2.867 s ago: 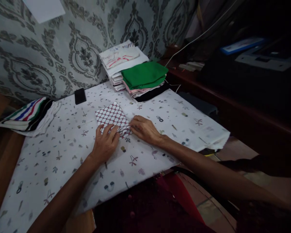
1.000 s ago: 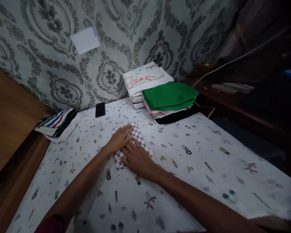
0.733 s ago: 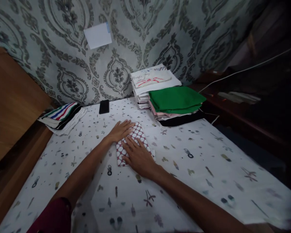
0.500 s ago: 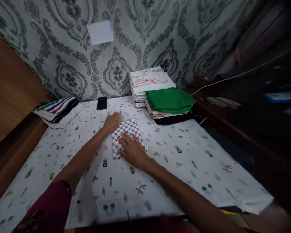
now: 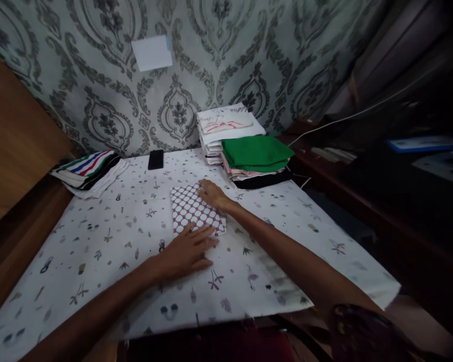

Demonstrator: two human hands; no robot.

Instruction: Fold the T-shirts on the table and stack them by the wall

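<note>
A folded cloth [image 5: 192,207] with a white and dark red lattice pattern lies flat near the middle of the table. My left hand [image 5: 189,251] is at its near edge, fingers spread, the fingertips over the edge and the palm on the printed table cover. At the far right corner of the cloth rests my right hand [image 5: 213,194], its fingers extended and touching the cloth. Neither hand grasps anything.
A white table cover [image 5: 136,281] with small prints lies underneath. Behind stand a white stack [image 5: 230,123] and a pile topped by green cloth [image 5: 256,153]. A black phone [image 5: 156,159] and striped folded cloths [image 5: 90,168] lie at the back left.
My left hand has moved from the far left corner to the near edge of the cloth. My right hand has gone from the cloth's middle to its far right corner.
</note>
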